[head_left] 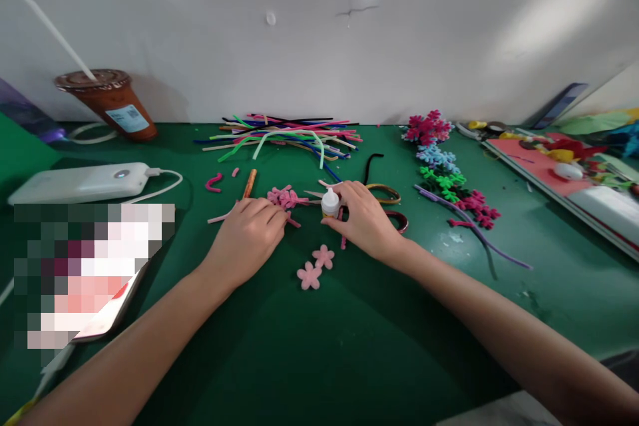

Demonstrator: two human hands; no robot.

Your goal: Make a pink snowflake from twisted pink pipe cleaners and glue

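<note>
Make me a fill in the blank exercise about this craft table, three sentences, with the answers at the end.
1. The right hand holds a small white ____ with a pointed cap.
2. Two pink felt ____ lie on the green table just in front of the hands.
3. A white power bank lies at the left, and behind it stands a cup with a white ____ in its lid.

Missing words: bottle; flowers; straw
</note>
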